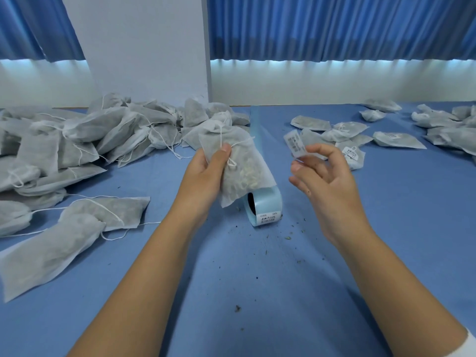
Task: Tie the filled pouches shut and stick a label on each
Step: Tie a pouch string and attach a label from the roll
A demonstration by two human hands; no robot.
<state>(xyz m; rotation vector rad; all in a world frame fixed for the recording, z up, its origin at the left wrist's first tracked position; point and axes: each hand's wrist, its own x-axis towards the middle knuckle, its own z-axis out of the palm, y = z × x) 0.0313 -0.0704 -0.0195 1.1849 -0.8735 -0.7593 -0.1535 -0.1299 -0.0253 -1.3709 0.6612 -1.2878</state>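
1. Two hands in view, both bare, forearms coming in from the bottom of the frame.
2. Left hand (206,171), centre frame: clenched round one pouch (239,161), thumb on the front face, held above the table (257,292).
3. That pouch: one, filled, neck gathered by white string, string ends hanging down by the thumb. No label visible on its front.
4. Right hand (327,181), right of centre: pinches one label (296,144) at the fingertips, other fingers loosely curled. Label is in the air, just right of the pouch, not touching it; print is blurred.
5. One label roll (262,210) on the table under the held pouch, pale blue, standing on edge. One printed label shows on its near end.
6. One backing strip (257,124) runs from the roll toward the top of the frame, behind the pouch.
7. Pouch pile (90,140), left half of frame: too many to count, overlapping, strings loose.
8. Two front pouches (108,210) lie apart from the pile at lower left, partly overlapping.
9. Scattered pouches (399,140), upper right: roughly ten or more, lying flat; labels visible on two, the rest I cannot tell.
10. Dark crumbs (237,309) dot the table near the roll and toward the bottom.
11. Two blue curtains (334,27) at the top, one white wall panel (139,47) between them.
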